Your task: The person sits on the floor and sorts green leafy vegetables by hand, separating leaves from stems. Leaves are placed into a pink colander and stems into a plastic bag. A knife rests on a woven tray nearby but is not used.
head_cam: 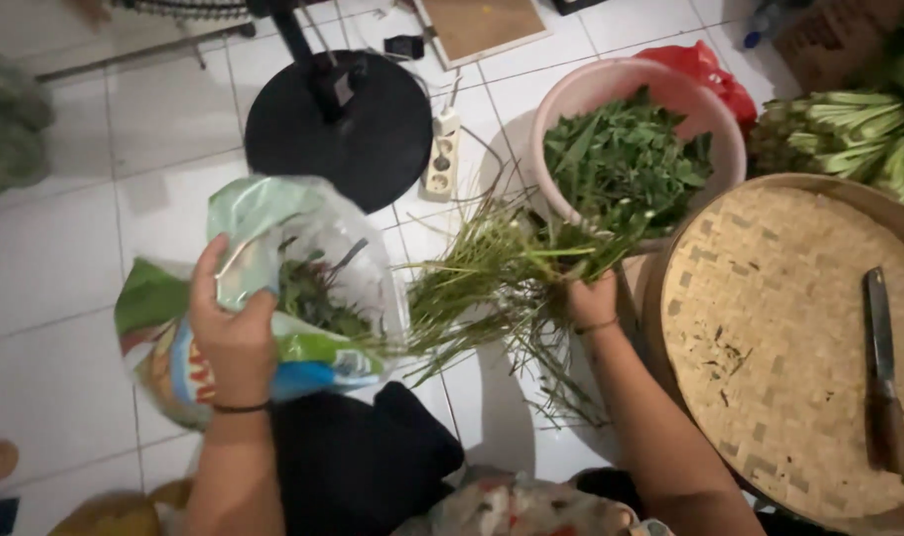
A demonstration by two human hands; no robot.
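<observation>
- White floor tiles (65,258) carry our work around the pink basin (571,99), already full of picked leaves.
- Left of the basin, our left hand (232,333) grips the plastic bag (273,228), scraps inside.
- Below the basin's rim, our right hand (593,298) clutches leftover stems (482,283); unpicked greens (859,129) wait right of it.

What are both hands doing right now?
Left hand: closed, holding the plastic bag.
Right hand: closed on a bunch of stems.
</observation>
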